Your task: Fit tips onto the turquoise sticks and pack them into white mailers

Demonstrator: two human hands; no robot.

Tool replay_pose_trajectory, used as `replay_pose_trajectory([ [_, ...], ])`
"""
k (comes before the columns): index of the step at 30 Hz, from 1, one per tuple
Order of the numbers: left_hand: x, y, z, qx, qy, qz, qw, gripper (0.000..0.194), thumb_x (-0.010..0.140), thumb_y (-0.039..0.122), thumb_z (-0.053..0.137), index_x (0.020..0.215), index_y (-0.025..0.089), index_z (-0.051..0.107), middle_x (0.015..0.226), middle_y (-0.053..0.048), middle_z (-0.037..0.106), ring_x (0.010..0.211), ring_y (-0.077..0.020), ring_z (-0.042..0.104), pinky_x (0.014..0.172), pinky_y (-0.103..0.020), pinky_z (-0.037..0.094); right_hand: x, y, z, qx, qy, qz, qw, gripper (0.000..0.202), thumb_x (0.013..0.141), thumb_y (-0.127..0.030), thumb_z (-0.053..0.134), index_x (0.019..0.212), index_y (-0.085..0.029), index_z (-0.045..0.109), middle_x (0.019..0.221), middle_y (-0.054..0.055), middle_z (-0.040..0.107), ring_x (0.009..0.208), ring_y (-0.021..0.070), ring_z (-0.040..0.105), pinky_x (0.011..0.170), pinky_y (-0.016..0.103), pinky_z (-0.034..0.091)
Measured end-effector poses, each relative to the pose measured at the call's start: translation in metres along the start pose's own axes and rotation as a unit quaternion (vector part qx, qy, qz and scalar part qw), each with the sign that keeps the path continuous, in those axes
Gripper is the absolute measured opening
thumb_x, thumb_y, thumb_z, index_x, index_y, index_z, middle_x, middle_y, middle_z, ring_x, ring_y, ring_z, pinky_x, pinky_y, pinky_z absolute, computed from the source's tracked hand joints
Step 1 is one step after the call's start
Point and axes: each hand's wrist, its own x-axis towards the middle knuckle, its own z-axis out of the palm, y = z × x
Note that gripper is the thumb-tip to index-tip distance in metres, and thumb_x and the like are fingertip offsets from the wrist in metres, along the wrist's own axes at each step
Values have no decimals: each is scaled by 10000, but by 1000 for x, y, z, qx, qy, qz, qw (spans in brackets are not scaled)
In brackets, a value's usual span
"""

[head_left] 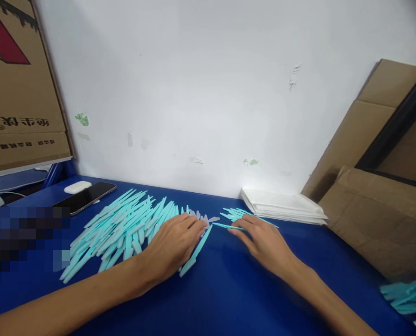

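My left hand is closed at the right end of a large pile of turquoise plastic sticks, over a few pale lilac pieces; what its fingertips hold is hidden. One loose turquoise stick lies slanted just beside it. My right hand pinches another turquoise stick between thumb and fingers, its thin tip pointing left. Behind that hand lies a smaller group of turquoise sticks.
A stack of white flat packets lies against the wall. Cardboard boxes stand at the left and right. A phone and white case lie back left. More turquoise sticks are at the lower right.
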Motion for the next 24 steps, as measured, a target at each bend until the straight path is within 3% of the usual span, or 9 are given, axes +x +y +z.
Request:
replay_pose_trajectory([
  [5, 1, -3, 1, -37, -12, -30, 999, 263, 1032, 200, 404, 1120, 182, 651, 985, -55, 708, 877, -197, 648, 727, -315, 535, 0, -2, -3, 26, 9, -41, 999, 273, 1044, -369, 436, 1074, -253, 681, 970, 48, 673, 876, 201, 653, 718, 312, 505],
  [14, -5, 1, 9, -131, -2, 28, 991, 262, 1029, 193, 443, 1192, 160, 646, 980, -65, 706, 860, -178, 633, 737, -308, 529, -3, -15, 2, 51, 14, -101, 993, 243, 1040, -315, 464, 1077, -236, 691, 933, 45, 672, 844, 173, 631, 680, 276, 480],
  [18, -7, 4, 8, -175, 16, 50, 983, 252, 1023, 170, 460, 1209, 172, 630, 887, -40, 665, 774, -150, 580, 658, -266, 471, -6, -22, 4, 72, 61, -150, 984, 266, 1045, -280, 452, 1074, -199, 704, 867, 58, 664, 763, 153, 612, 623, 248, 449],
  [21, -7, 7, 5, -160, 8, 42, 986, 219, 1027, 182, 450, 1144, 184, 635, 840, -23, 618, 732, -146, 539, 606, -257, 420, -8, -25, 5, 79, 79, -163, 980, 243, 1037, -262, 475, 1043, -190, 707, 834, 49, 652, 722, 141, 590, 602, 240, 426],
  [24, -7, 11, 1, -96, -17, 76, 992, 204, 1029, 199, 434, 1110, 175, 620, 800, -12, 582, 696, -154, 505, 584, -276, 387, -8, -26, 3, 77, 48, -173, 981, 227, 1035, -272, 479, 1036, -204, 695, 862, 41, 657, 751, 148, 594, 616, 247, 438],
])
